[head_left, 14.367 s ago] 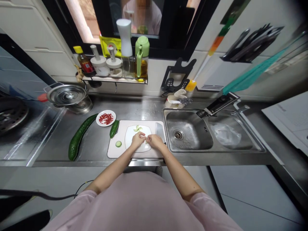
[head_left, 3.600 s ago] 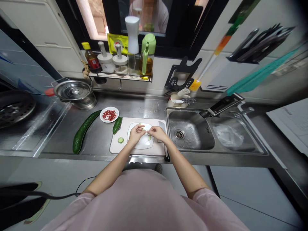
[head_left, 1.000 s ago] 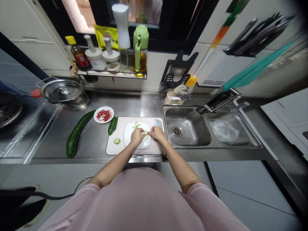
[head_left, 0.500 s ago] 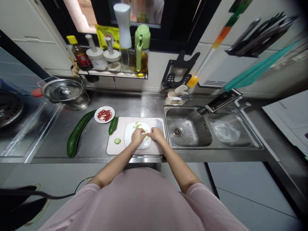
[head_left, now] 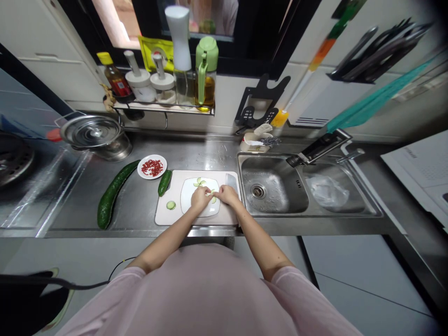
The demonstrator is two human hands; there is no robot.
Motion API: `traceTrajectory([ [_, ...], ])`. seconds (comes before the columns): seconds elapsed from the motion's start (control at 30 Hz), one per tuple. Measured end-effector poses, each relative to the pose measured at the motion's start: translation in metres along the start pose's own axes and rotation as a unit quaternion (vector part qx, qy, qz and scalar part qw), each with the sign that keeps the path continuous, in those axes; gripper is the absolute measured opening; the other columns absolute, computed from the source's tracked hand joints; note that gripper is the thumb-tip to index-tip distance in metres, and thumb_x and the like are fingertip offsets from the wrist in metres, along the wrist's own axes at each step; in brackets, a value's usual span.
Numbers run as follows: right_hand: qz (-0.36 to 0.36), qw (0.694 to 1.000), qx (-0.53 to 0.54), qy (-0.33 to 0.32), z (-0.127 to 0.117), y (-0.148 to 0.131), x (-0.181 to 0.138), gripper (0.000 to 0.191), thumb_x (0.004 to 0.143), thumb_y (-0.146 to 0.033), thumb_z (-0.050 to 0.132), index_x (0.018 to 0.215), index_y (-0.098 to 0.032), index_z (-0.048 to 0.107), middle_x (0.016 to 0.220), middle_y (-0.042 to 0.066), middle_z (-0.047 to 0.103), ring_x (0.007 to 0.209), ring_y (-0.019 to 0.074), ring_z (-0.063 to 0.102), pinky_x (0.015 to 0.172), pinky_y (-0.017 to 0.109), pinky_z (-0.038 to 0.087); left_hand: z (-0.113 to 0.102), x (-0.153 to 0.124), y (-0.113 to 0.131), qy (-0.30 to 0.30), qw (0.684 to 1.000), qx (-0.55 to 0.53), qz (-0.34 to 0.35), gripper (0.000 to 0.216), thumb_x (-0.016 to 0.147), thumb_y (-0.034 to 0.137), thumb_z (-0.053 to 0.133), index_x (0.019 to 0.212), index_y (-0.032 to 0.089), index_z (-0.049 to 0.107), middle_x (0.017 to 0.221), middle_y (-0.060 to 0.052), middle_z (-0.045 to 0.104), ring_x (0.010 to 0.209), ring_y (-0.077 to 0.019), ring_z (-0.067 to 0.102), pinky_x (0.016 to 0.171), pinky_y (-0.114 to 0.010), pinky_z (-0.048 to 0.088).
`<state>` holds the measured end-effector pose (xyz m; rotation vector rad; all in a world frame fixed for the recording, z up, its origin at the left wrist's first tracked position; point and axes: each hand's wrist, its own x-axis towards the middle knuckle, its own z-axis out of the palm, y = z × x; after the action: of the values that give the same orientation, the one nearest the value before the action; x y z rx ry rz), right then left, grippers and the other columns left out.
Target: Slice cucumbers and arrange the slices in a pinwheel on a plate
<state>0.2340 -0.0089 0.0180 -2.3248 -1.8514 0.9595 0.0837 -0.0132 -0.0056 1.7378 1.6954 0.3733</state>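
Centre of frame: left hand (head_left: pixel 200 198) and right hand (head_left: pixel 227 194) meet over a white squarish plate (head_left: pixel 186 198), fingertips near one another. Fingers of both hands are drawn in as if pinching; whether either grips a slice cannot be told (fingertips too small to resolve). Pale green slices (head_left: pixel 213 199) lie on the plate right at the fingertips; a second group, the upper slices (head_left: pixel 199 182), sits near its top edge.

Plate rests on a pale cutting board (head_left: pixel 163 217), lower centre. Also on the board: a round cut piece (head_left: pixel 171 205) at left, and a knife blade (head_left: pixel 231 181) at upper right, partly hidden by the right hand. A short cucumber piece (head_left: pixel 164 183) lies at the board's upper left corner.

Left of centre, on the steel surface (head_left: pixel 77 205): a long green cucumber (head_left: pixel 114 198), lying diagonally, and a round dish (head_left: pixel 139 168) of red bits (head_left: pixel 151 167).
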Motion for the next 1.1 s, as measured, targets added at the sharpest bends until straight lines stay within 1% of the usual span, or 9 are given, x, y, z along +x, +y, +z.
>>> traceTrajectory([
  [0.13,0.006,0.999,0.041,0.032,-0.005,0.007,0.001,0.027,0.081,-0.048,0.060,0.077,-0.021,0.060,0.069,0.000,0.064,0.062,0.0125,0.054,0.055,0.022,0.030,0.000,0.000,-0.001,0.002,1.000,-0.003,0.002,0.016,0.076,0.025,0.066,0.091,0.019,0.069,0.093,-0.004,0.065,0.086,-0.0168,0.059,0.073,-0.025,0.042],
  [0.23,0.004,0.997,0.051,0.057,-0.008,0.013,0.001,0.024,0.079,-0.044,0.063,0.074,-0.021,0.059,0.069,-0.001,0.064,0.063,0.0123,0.053,0.056,0.022,0.030,0.001,0.000,-0.002,0.006,1.000,-0.003,0.006,0.017,0.075,0.025,0.066,0.091,0.019,0.069,0.094,-0.004,0.066,0.087,-0.0170,0.058,0.073,-0.026,0.042],
  [0.33,0.005,0.997,0.054,0.060,-0.008,0.017,0.000,0.024,0.077,-0.043,0.065,0.072,-0.021,0.058,0.069,-0.001,0.063,0.064,0.0126,0.053,0.056,0.022,0.029,0.002,0.000,-0.003,0.011,1.000,-0.008,0.009,0.017,0.075,0.025,0.066,0.091,0.019,0.069,0.092,-0.005,0.066,0.086,-0.0169,0.059,0.073,-0.026,0.042],
  [0.5,0.010,0.996,0.063,0.061,-0.003,0.020,-0.002,0.025,0.076,-0.044,0.064,0.070,-0.021,0.057,0.066,-0.001,0.062,0.062,0.0124,0.051,0.056,0.022,0.029,0.002,-0.001,-0.004,0.025,0.999,-0.031,0.015,0.015,0.074,0.023,0.067,0.088,0.018,0.069,0.090,-0.005,0.067,0.083,-0.0168,0.060,0.073,-0.026,0.043],
  [0.7,0.003,0.991,0.097,0.096,-0.003,0.025,-0.001,0.025,0.077,-0.044,0.061,0.068,-0.022,0.055,0.065,-0.001,0.060,0.061,0.0128,0.049,0.057,0.023,0.030,-0.007,-0.007,-0.004,0.072,0.994,-0.084,0.015,0.012,0.073,0.020,0.065,0.084,0.018,0.069,0.084,-0.003,0.067,0.078,-0.0158,0.060,0.072,-0.026,0.044],
  [0.8,-0.021,0.984,0.122,0.131,-0.007,0.030,-0.001,0.025,0.077,-0.043,0.058,0.066,-0.021,0.053,0.063,-0.001,0.058,0.060,0.0127,0.048,0.056,0.023,0.030,-0.012,-0.017,-0.003,0.094,0.987,-0.130,0.021,0.010,0.073,0.020,0.063,0.082,0.018,0.069,0.081,-0.002,0.066,0.068,-0.0128,0.058,0.070,-0.025,0.045],
  [0.9,-0.047,0.971,0.156,0.172,-0.012,0.034,-0.005,0.027,0.078,-0.045,0.055,0.065,-0.021,0.052,0.062,-0.002,0.056,0.059,0.0127,0.047,0.057,0.023,0.030,-0.015,-0.034,-0.003,0.100,0.977,-0.185,0.044,0.009,0.075,0.022,0.063,0.081,0.018,0.069,0.077,0.000,0.063,0.061,-0.0096,0.054,0.067,-0.023,0.045],
  [1.0,-0.056,0.959,0.190,0.201,-0.018,0.037,-0.015,0.028,0.076,-0.046,0.054,0.064,-0.021,0.051,0.061,-0.002,0.055,0.059,0.0129,0.046,0.057,0.023,0.032,-0.020,-0.054,-0.007,0.097,0.965,-0.231,0.072,0.010,0.076,0.025,0.062,0.079,0.018,0.068,0.075,0.000,0.061,0.060,-0.0087,0.052,0.064,-0.022,0.045],
  [1.1,-0.059,0.950,0.218,0.215,-0.025,0.041,-0.028,0.027,0.075,-0.045,0.054,0.064,-0.021,0.051,0.059,-0.002,0.052,0.058,0.0128,0.045,0.058,0.023,0.033,-0.027,-0.070,-0.019,0.100,0.961,-0.249,0.069,0.013,0.076,0.028,0.061,0.080,0.017,0.069,0.076,-0.001,0.062,0.061,-0.0088,0.052,0.063,-0.021,0.044],
])
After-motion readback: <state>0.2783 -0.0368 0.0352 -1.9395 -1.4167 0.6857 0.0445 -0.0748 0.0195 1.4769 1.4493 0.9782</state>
